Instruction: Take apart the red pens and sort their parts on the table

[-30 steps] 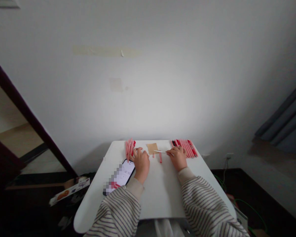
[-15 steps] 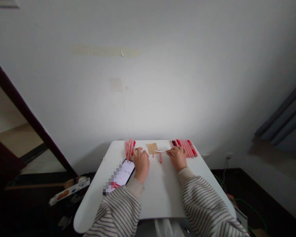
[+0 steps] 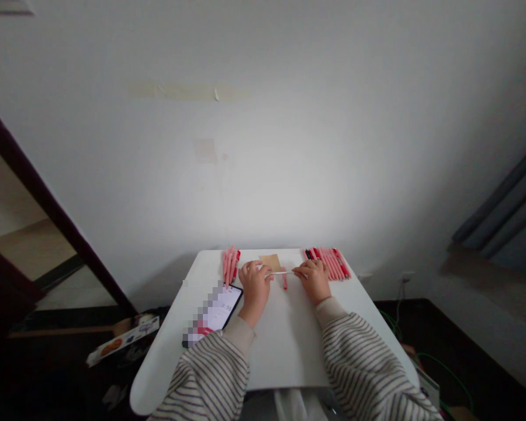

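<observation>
A thin white rod that looks like a pen refill [image 3: 283, 272] lies level between my hands, over the table. My right hand [image 3: 314, 282] pinches its right end, and my left hand [image 3: 255, 286] has thumb and fingertips closed at its left end. Just beneath the refill is a short pink pen part [image 3: 284, 280]. A small pink piece near my left fingertips is mostly hidden. Behind the left fingers, a tan square of paper [image 3: 270, 261] lies on the tabletop.
On the white table [image 3: 284, 345], several pink pens [image 3: 230, 263] form a pile at back left. A row of pink and red pens [image 3: 331, 263] sits at back right, beside my right hand. A phone [image 3: 217, 310] lies left of my left wrist. The wall [image 3: 272, 193] borders the far edge.
My left hand has shifted right from near the left pens, and its fingers have closed on the refill's left end. My right hand keeps its hold; the refill now lies more level.
</observation>
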`<state>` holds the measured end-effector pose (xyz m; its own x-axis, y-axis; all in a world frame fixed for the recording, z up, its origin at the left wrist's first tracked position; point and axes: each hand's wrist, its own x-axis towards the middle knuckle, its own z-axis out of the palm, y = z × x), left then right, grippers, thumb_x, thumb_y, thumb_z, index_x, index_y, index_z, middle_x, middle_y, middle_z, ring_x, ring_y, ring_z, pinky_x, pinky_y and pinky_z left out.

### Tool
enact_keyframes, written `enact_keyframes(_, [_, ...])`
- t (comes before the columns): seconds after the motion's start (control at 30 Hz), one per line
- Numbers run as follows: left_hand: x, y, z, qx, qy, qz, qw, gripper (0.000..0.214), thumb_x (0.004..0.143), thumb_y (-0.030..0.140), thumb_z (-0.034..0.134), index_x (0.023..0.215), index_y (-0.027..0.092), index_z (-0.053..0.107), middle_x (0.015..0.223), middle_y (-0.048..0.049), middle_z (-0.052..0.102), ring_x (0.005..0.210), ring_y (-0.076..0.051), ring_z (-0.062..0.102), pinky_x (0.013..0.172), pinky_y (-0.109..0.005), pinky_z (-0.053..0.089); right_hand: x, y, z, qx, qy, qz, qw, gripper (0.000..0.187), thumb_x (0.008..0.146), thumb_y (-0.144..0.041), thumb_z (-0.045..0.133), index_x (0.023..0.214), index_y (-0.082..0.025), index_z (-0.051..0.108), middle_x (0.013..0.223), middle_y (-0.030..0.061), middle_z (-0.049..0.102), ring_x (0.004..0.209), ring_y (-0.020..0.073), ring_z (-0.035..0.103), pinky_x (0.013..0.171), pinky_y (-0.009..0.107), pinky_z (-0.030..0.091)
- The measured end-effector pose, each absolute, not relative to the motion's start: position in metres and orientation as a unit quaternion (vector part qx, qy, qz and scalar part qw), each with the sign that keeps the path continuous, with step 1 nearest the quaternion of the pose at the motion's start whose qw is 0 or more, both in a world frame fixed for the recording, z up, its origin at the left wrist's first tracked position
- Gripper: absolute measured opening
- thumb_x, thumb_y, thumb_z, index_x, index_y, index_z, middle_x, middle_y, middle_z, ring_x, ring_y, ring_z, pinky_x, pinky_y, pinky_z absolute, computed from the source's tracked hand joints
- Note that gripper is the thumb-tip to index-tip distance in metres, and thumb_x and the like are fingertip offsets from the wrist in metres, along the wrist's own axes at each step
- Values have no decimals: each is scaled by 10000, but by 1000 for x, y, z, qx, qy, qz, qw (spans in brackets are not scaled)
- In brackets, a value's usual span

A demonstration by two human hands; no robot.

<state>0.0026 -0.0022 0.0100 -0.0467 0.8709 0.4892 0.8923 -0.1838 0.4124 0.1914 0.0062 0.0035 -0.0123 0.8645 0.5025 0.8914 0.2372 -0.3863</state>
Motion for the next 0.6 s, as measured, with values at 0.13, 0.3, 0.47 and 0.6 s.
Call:
enact_keyframes(0.13, [2,-1,8,-691,-634,-347,18,89,748,293,677,830,298,711,1132,-24,593,1113,-235,424,967,-410,319,190,6,4,-610,-719,-23,332,139,862,-296,614,870,-344,745,932,3,668,1007,200,440,942,396,224])
enact_keyframes(0.3, [1,1,6,-692,-630,-350,25,74,757,304,669,816,294,712,1122,-26,597,1092,-231,428,955,-410,329,190,6,3,-606,-722,-28,332,134,859,-297,619,879,-344,743,942,0,672,1021,201,454,964,403,223])
enact_keyframes(0.47, [2,0,6,-689,-633,-352,22,59,767,299,658,800,289,706,1129,-20,594,1099,-229,429,957,-408,328,190,6,2,-605,-719,-30,341,122,855,-307,627,885,-339,741,939,0,671,1031,204,456,955,392,225])
enact_keyframes(0.6, [2,-2,10,-687,-634,-353,18,75,791,294,624,797,278,697,1124,-28,592,1097,-226,438,954,-402,331,192,8,-1,-614,-712,-38,339,148,859,-307,618,950,-337,730,965,9,664,1019,206,452,909,373,249])
